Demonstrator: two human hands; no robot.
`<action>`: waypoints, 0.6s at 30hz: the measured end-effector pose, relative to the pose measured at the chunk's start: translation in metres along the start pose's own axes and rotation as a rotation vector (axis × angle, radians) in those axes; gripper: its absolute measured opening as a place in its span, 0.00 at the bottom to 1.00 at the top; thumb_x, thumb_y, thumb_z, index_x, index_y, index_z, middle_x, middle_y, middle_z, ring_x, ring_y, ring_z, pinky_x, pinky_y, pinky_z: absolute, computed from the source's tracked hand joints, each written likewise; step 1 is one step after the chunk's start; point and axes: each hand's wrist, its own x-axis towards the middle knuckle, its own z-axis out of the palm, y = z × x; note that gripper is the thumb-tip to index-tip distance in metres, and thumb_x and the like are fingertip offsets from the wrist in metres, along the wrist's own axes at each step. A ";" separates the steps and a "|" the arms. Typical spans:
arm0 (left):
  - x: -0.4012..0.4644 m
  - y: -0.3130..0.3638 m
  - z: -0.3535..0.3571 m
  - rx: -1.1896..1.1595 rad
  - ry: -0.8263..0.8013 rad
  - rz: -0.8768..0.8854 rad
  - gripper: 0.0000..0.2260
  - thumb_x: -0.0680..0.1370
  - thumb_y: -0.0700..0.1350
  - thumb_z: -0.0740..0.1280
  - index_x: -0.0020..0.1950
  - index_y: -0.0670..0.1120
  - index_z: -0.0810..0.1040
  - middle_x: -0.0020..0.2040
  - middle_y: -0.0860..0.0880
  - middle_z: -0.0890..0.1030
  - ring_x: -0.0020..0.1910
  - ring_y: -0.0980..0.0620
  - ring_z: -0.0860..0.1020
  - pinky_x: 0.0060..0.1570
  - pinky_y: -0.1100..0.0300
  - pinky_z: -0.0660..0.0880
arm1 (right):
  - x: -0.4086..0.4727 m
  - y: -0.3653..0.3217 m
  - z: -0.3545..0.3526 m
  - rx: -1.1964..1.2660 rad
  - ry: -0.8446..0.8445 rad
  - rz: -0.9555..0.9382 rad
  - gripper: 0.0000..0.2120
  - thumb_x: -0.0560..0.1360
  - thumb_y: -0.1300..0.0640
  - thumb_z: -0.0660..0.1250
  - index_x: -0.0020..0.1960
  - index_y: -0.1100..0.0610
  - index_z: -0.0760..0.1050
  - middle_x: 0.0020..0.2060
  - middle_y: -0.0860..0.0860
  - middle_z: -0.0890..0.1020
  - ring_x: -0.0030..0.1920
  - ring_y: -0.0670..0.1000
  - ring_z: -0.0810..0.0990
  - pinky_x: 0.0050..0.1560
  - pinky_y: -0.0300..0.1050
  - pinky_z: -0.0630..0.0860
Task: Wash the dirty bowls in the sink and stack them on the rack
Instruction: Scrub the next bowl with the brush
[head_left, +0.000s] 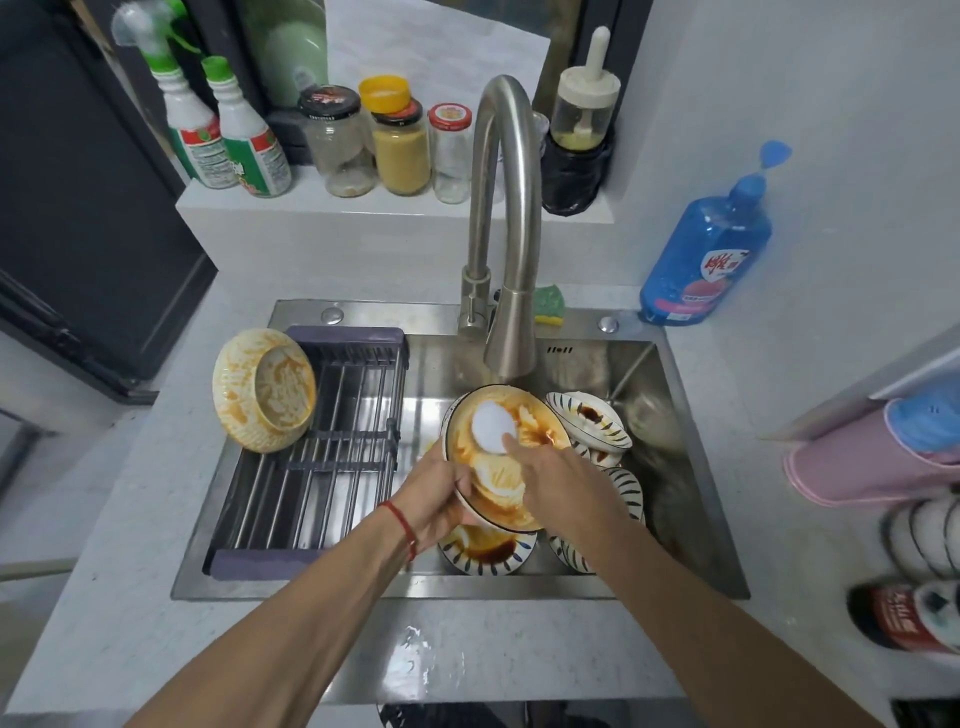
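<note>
My left hand (434, 493) grips the near rim of a sauce-smeared bowl (530, 431), tilted toward me under the faucet (506, 218). My right hand (561, 480) rests inside that bowl, fingertips touching a white patch where the orange sauce is wiped away. Several more dirty striped bowls (592, 421) lie heaped in the steel sink (675, 493) behind and below the held one. Another bowl (262, 389), coated in orange sauce, lies on its side at the far left corner of the dark rack (322, 457) spanning the sink's left part.
A green sponge (549, 304) sits behind the faucet. A blue dish soap bottle (706, 249) stands on the counter at right. Jars and spray bottles (228, 140) line the back ledge. Pink gloves (872, 457) and more items sit at the right edge.
</note>
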 end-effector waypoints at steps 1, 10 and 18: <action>-0.002 0.000 0.002 -0.006 -0.024 -0.019 0.33 0.68 0.22 0.51 0.69 0.38 0.74 0.58 0.34 0.83 0.54 0.33 0.84 0.46 0.28 0.81 | 0.004 0.003 -0.001 -0.034 0.039 0.029 0.30 0.82 0.61 0.58 0.82 0.43 0.59 0.43 0.49 0.74 0.39 0.50 0.72 0.39 0.45 0.68; -0.010 0.001 0.005 -0.050 -0.043 -0.033 0.33 0.70 0.21 0.52 0.72 0.42 0.71 0.66 0.33 0.78 0.61 0.28 0.79 0.35 0.38 0.83 | 0.007 0.025 -0.012 -0.301 0.034 0.062 0.28 0.82 0.62 0.55 0.80 0.48 0.59 0.48 0.51 0.79 0.42 0.52 0.76 0.37 0.44 0.69; -0.007 -0.009 0.003 0.010 -0.014 -0.027 0.38 0.67 0.20 0.51 0.72 0.46 0.71 0.62 0.35 0.81 0.55 0.32 0.84 0.35 0.37 0.83 | -0.012 0.013 0.010 0.051 -0.059 0.046 0.28 0.84 0.59 0.58 0.81 0.40 0.60 0.46 0.49 0.75 0.45 0.51 0.75 0.45 0.48 0.72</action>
